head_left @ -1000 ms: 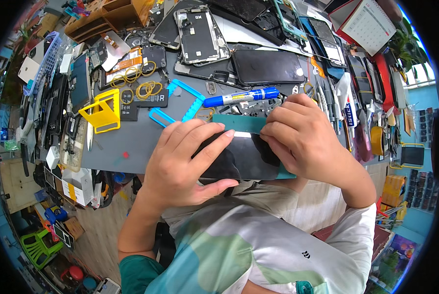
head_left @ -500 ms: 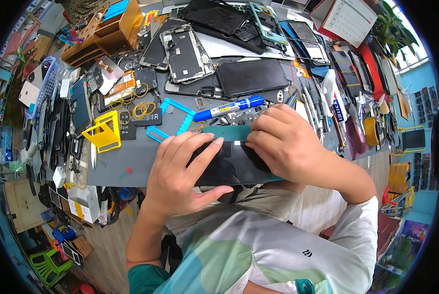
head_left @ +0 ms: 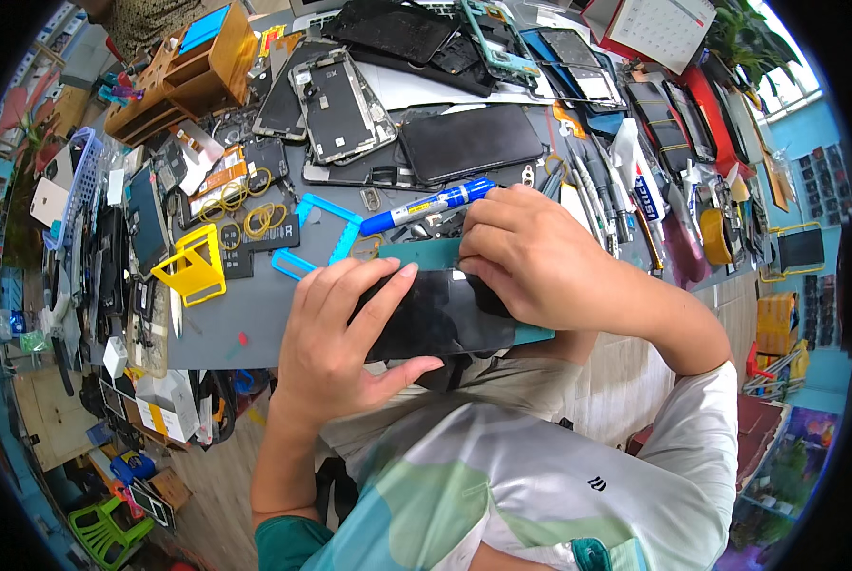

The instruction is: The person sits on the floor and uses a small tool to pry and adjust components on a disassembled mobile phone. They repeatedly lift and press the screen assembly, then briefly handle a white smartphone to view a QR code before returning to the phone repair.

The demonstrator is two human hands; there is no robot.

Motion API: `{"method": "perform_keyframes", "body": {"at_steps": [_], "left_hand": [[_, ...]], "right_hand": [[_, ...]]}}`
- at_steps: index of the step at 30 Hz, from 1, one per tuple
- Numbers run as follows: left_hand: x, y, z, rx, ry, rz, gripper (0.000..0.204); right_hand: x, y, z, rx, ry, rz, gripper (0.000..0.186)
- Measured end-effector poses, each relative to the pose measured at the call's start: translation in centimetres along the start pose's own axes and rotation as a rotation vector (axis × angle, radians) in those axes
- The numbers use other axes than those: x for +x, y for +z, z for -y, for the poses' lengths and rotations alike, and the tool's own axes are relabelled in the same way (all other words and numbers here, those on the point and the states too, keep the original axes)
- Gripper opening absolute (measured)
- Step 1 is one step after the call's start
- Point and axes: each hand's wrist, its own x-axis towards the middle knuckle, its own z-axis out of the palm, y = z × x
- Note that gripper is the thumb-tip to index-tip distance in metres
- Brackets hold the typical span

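A glossy black rectangular panel (head_left: 421,319) lies over a teal mat (head_left: 424,249) at the front edge of the desk. My left hand (head_left: 340,338) grips the panel's left part, fingertips on its top edge and thumb along the near edge. My right hand (head_left: 531,252) is curled at the panel's upper right, fingertips pinched at the edge beside a small white tab (head_left: 457,276). Just beyond are a blue marker (head_left: 416,206), a blue plastic frame (head_left: 345,228) and a yellow phone stand (head_left: 190,266).
Opened phones (head_left: 340,114), a dark phone (head_left: 469,143), rubber bands (head_left: 259,219), pens and tools (head_left: 607,200) crowd the grey desk (head_left: 236,343). A wooden organiser (head_left: 212,67) and blue basket (head_left: 79,176) stand left, a desk calendar (head_left: 650,29) back right, a green chair (head_left: 102,528) lower left.
The view has shifted, with the desk scene moving leftward in the picture. My right fingertips have moved a little left along the panel's top edge; my left hand keeps its grip.
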Motion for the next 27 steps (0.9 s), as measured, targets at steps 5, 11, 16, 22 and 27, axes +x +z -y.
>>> {"method": "perform_keyframes", "body": {"at_steps": [5,11,16,22,27], "left_hand": [[-0.20,-0.07,0.13,0.017,0.002,0.007,0.090],[-0.06,-0.11,0.18,0.001,0.004,0.004,0.091],[-0.06,-0.04,0.30,-0.008,0.003,-0.003,0.092],[-0.13,0.01,0.32,-0.002,-0.003,-0.004,0.094],[-0.09,-0.02,0.27,-0.001,-0.004,-0.007,0.094]], "right_hand": [[0.18,0.20,0.02,0.025,0.045,0.020,0.009],[0.30,0.01,-0.08,0.050,0.088,0.050,0.008],[0.36,-0.18,-0.32,0.080,0.093,0.064,0.008],[0.16,-0.07,-0.28,0.016,-0.003,0.035,0.011],[-0.10,0.27,-0.05,-0.124,-0.150,-0.013,0.012]]}}
